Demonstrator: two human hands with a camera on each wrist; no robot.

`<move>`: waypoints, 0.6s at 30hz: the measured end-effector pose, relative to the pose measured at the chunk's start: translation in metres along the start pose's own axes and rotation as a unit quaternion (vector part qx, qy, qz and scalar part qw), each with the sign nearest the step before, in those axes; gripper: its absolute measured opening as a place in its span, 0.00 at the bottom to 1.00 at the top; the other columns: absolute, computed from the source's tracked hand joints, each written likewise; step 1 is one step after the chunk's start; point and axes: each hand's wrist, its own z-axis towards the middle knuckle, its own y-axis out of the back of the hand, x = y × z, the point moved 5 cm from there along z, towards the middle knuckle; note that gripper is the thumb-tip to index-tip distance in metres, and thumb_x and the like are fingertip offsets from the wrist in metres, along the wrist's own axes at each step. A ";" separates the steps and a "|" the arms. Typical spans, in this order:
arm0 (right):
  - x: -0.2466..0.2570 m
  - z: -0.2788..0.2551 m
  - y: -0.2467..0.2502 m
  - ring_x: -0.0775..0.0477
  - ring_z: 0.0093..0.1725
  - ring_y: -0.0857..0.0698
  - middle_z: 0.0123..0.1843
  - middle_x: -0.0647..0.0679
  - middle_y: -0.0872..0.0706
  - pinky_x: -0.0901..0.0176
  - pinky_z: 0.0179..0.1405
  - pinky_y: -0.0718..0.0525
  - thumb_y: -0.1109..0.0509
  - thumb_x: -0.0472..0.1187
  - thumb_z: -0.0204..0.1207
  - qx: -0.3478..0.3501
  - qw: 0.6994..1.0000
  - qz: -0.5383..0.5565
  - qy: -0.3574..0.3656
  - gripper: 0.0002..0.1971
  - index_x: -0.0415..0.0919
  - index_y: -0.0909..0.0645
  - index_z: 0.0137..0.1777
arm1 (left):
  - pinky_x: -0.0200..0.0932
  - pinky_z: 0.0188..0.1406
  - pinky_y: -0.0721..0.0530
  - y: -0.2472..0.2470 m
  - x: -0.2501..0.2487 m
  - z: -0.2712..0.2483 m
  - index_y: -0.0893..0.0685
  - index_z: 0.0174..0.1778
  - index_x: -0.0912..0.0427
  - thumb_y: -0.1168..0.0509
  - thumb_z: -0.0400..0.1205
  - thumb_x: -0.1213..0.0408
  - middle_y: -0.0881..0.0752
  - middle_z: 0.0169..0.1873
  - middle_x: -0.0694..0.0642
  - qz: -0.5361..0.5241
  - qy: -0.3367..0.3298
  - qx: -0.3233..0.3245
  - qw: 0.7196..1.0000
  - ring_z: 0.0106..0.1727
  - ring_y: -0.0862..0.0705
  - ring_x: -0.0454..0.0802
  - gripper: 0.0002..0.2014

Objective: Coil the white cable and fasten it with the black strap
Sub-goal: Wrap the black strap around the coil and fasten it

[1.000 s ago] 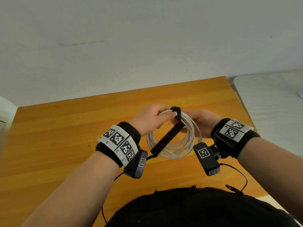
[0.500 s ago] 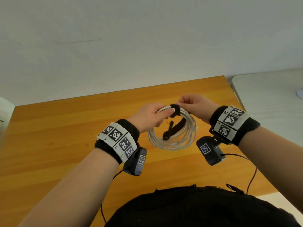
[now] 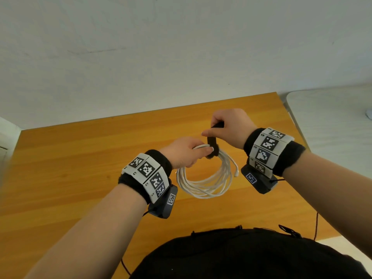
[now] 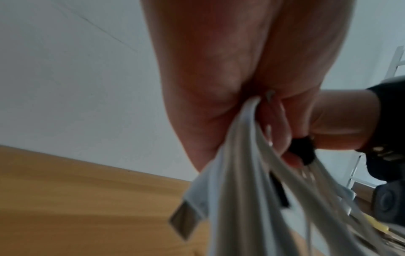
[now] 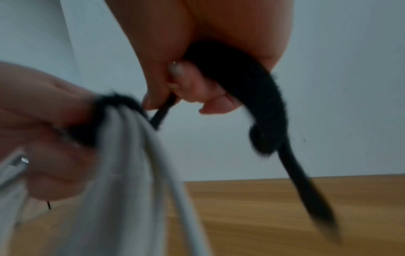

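- White cable point(image 3: 207, 182), already coiled, hangs above the wooden tabletop point(image 3: 70, 168), its top bunch pinched in the left hand point(image 3: 184, 153).
- Black strap point(image 3: 211, 144) loops that bunch; the right hand point(image 3: 229, 127) grips its free end, pulled upward.
- Fastening looks underway; next, likely wrap the tail round and press it closed.

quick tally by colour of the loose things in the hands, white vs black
white: 1, the white cable, coiled, pinched at the top by the left hand
black: 1, the black strap, gripped by the right hand
total: 2
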 end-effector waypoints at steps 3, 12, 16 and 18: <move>0.007 -0.005 -0.001 0.58 0.30 0.27 0.29 0.56 0.24 0.65 0.28 0.28 0.27 0.53 0.71 -0.020 1.000 -0.004 0.004 0.14 0.44 0.24 0.35 | 0.43 0.31 0.33 0.004 0.004 0.004 0.22 0.34 0.53 0.46 0.86 0.52 0.28 0.24 0.53 0.014 0.012 -0.045 0.999 0.27 0.30 0.50 0.17; 0.021 -0.021 -0.012 0.48 0.40 0.18 0.42 0.47 0.13 0.54 0.41 0.19 0.37 0.45 0.81 -0.003 0.998 -0.042 0.051 0.11 0.41 0.15 0.51 | 0.49 0.36 0.30 0.008 0.024 0.018 0.21 0.38 0.60 0.46 0.86 0.54 0.29 0.26 0.55 -0.228 0.078 -0.116 0.963 0.24 0.31 0.50 0.17; 0.025 -0.026 -0.019 0.42 0.52 0.17 0.53 0.43 0.14 0.47 0.50 0.18 0.45 0.44 0.84 0.045 0.984 -0.158 0.071 0.16 0.44 0.18 0.63 | 0.42 0.26 0.31 0.006 0.028 0.015 0.23 0.35 0.61 0.42 0.86 0.57 0.30 0.27 0.54 -0.376 0.092 -0.110 0.916 0.17 0.32 0.44 0.15; 0.024 -0.028 -0.024 0.41 0.53 0.18 0.54 0.43 0.16 0.47 0.50 0.18 0.46 0.43 0.85 0.057 0.976 -0.199 0.073 0.16 0.45 0.21 0.66 | 0.42 0.25 0.33 0.007 0.027 0.014 0.21 0.37 0.62 0.39 0.84 0.55 0.30 0.27 0.53 -0.408 0.090 -0.107 0.902 0.17 0.33 0.43 0.15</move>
